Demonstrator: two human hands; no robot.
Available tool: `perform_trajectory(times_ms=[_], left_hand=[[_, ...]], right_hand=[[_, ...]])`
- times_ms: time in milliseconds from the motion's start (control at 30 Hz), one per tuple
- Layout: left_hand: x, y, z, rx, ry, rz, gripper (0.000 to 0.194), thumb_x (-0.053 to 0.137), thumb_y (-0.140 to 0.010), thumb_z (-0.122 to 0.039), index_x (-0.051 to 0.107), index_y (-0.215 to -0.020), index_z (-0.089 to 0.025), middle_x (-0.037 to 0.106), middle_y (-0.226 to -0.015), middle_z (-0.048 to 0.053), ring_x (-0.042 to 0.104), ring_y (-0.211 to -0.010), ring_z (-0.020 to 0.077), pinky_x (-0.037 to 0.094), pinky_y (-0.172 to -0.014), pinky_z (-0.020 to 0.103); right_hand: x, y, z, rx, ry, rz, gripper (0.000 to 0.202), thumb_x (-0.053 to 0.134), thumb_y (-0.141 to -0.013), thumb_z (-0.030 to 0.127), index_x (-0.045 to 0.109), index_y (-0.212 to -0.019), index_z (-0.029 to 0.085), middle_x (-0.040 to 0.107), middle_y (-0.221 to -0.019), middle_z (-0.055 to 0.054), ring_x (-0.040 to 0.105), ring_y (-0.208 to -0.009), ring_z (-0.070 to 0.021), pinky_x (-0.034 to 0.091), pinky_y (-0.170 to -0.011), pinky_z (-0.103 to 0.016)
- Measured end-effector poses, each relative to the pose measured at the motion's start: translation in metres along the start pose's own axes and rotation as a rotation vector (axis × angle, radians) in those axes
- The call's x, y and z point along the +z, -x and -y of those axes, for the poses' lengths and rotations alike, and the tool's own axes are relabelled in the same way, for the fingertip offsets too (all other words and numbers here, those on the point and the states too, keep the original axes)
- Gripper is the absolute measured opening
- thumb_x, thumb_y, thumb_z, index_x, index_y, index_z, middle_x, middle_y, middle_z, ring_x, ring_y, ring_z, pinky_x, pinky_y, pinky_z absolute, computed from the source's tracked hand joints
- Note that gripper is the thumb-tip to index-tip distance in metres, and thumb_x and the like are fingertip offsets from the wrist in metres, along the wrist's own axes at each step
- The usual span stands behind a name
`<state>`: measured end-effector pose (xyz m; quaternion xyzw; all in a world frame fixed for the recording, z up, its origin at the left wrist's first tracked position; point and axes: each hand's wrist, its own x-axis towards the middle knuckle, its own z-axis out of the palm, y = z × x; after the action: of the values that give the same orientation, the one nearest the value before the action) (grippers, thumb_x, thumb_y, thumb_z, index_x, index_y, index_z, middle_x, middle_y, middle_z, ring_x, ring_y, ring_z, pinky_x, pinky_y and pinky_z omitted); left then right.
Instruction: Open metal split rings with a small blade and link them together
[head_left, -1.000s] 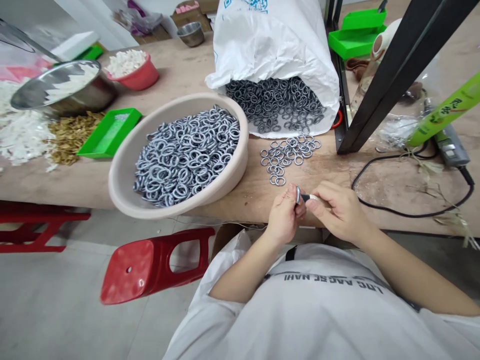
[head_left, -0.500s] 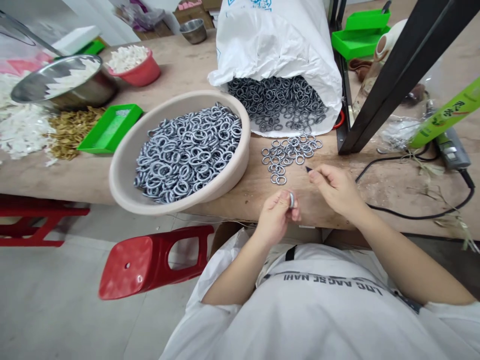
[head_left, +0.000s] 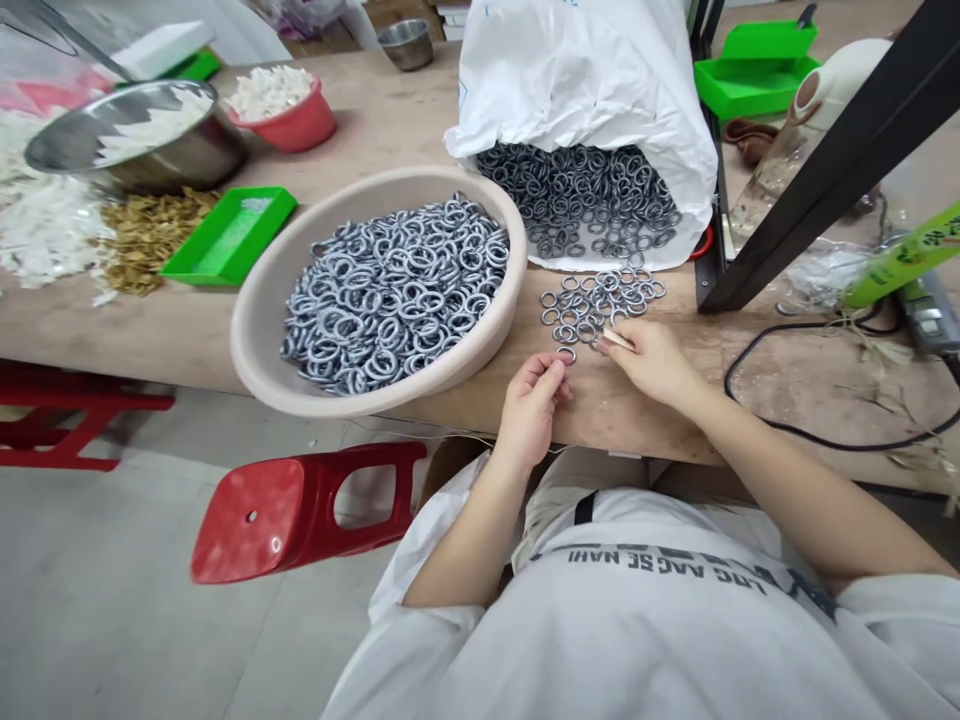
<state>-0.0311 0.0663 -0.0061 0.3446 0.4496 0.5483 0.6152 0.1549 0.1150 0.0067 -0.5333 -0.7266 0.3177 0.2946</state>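
At the table's front edge, my left hand [head_left: 531, 405] pinches a grey ring [head_left: 567, 354] between thumb and fingers. My right hand [head_left: 654, 362] is closed around a small pale stick-like tool [head_left: 619, 341], its far end out of sight. The right fingertips are at the near side of a loose pile of grey rings [head_left: 592, 300]. Left of the hands stands a wide beige basin [head_left: 244, 335] heaped with similar rings. Behind the pile lies a white sack [head_left: 577, 75], its mouth facing me and full of darker-looking rings.
A black metal post [head_left: 810, 165] rises at the right, with a black cable [head_left: 742, 400] on the table beside it. Green trays [head_left: 225, 240], a steel bowl [head_left: 217, 150] and a red bowl [head_left: 315, 120] stand to the left. A red stool [head_left: 251, 520] is below the table edge.
My right hand has moved left and turned over toward the ring pile; the tool's dark tip no longer shows. My left hand has risen slightly toward the pile. The camera view has shifted a little.
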Motion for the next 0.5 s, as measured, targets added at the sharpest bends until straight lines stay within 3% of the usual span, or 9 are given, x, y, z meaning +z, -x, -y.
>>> perform_trajectory(times_ms=[100, 167, 233, 300, 367, 500], left_hand=[[0.024, 0.002, 0.008, 0.076, -0.143, 0.051, 0.029, 0.065, -0.088, -0.044, 0.073, -0.102, -0.02, 0.065, -0.086, 0.002, 0.055, -0.072, 0.0097, 0.045, -0.069, 0.02], [0.041, 0.007, 0.012, 0.135, -0.18, 0.095, 0.034, 0.065, -0.088, -0.046, 0.073, -0.111, -0.022, 0.07, -0.099, 0.005, 0.062, -0.089, 0.0151, 0.047, -0.083, 0.025], [0.055, 0.013, 0.015, 0.196, -0.171, 0.103, 0.034, 0.065, -0.088, -0.046, 0.074, -0.113, -0.024, 0.072, -0.109, 0.007, 0.062, -0.105, 0.0196, 0.045, -0.095, 0.03], [0.064, 0.018, 0.016, 0.232, -0.177, 0.074, 0.03, 0.065, -0.089, -0.044, 0.076, -0.108, -0.024, 0.072, -0.111, 0.008, 0.062, -0.108, 0.0208, 0.044, -0.096, 0.031], [0.068, 0.021, 0.015, 0.228, -0.182, 0.042, 0.026, 0.068, -0.087, -0.043, 0.078, -0.098, -0.022, 0.072, -0.107, 0.008, 0.062, -0.099, 0.0194, 0.046, -0.088, 0.029], [0.065, 0.022, 0.011, 0.118, -0.088, 0.053, 0.027, 0.071, -0.083, -0.047, 0.073, -0.08, -0.019, 0.065, -0.077, 0.002, 0.05, -0.068, 0.0111, 0.041, -0.066, 0.023]], right_hand=[[-0.003, 0.024, 0.009, 0.125, -0.527, 0.031, 0.037, 0.052, -0.095, 0.049, 0.067, -0.085, 0.017, 0.054, -0.063, 0.003, 0.039, -0.052, -0.0105, 0.029, -0.052, -0.026], [0.002, 0.038, 0.017, 0.165, -0.691, -0.033, 0.036, 0.057, -0.092, 0.052, 0.064, -0.082, 0.018, 0.05, -0.061, 0.005, 0.035, -0.05, -0.0089, 0.028, -0.049, -0.024], [0.011, 0.047, 0.023, 0.16, -0.733, -0.188, 0.033, 0.063, -0.089, 0.05, 0.061, -0.079, 0.019, 0.053, -0.065, 0.004, 0.042, -0.055, -0.0092, 0.035, -0.053, -0.024], [0.017, 0.051, 0.024, 0.159, -0.705, -0.353, 0.03, 0.069, -0.085, 0.047, 0.058, -0.077, 0.02, 0.058, -0.07, 0.002, 0.049, -0.061, -0.0108, 0.042, -0.059, -0.024], [0.017, 0.054, 0.021, 0.165, -0.658, -0.447, 0.03, 0.074, -0.081, 0.045, 0.056, -0.078, 0.021, 0.061, -0.074, 0.001, 0.053, -0.066, -0.0127, 0.045, -0.061, -0.026], [0.0, 0.062, 0.013, 0.022, -0.549, -0.453, 0.023, 0.066, -0.088, 0.043, 0.065, -0.099, 0.022, 0.062, -0.085, -0.002, 0.058, -0.076, -0.0163, 0.05, -0.072, -0.031]])
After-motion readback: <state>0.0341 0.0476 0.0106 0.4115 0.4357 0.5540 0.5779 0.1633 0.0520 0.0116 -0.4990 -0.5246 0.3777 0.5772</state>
